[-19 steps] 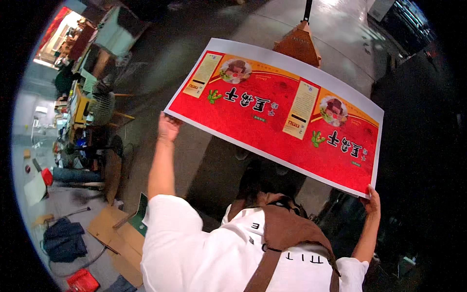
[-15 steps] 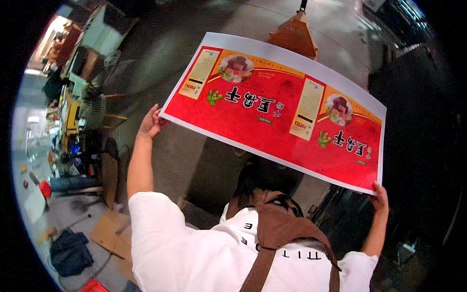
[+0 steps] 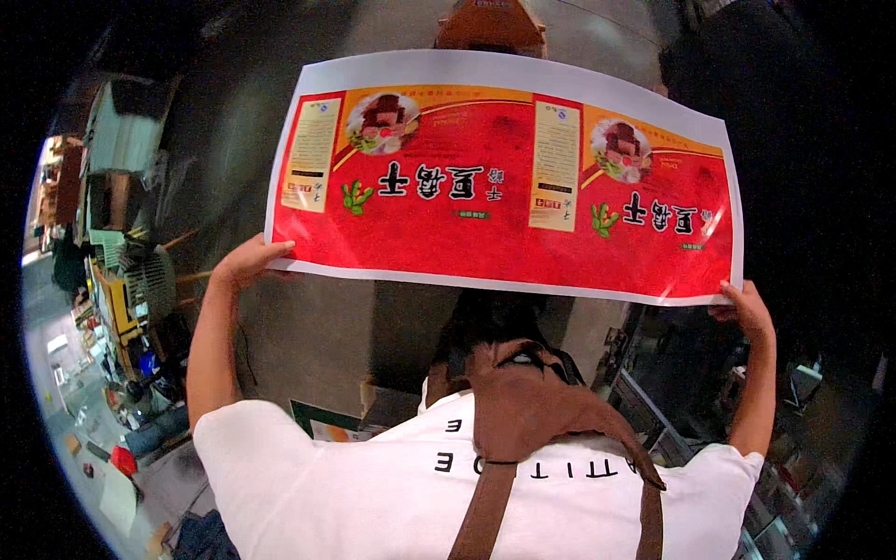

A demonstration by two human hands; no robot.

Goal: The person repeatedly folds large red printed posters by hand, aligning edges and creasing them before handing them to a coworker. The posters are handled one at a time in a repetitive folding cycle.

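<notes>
Stretched between my two hands is a large printed sheet (image 3: pixel 439 252), mostly red with a white border, orange bands, food pictures and black lettering that stands upside down. My left hand (image 3: pixel 256 258) pinches its near left corner, thumb on top. At the near right corner, my right hand (image 3: pixel 744 308) grips the edge in the same way. The sheet is held up in the air and bows slightly along its far edge. The fingers beneath the sheet are partly hidden.
Beyond the sheet stands an orange-brown wedge-shaped object (image 3: pixel 492 26) on the grey floor. On the left are a yellow-framed piece of furniture (image 3: pixel 119 303), a chair-like slatted frame (image 3: pixel 149 280) and scattered clutter. A dark cloth (image 3: pixel 207 536) lies at the lower left. Dark machinery lines the right.
The sheet has swung more level, its left end coming nearer and its right end rising, and has shifted left. Both hands keep hold of it. The surroundings have shifted in the view.
</notes>
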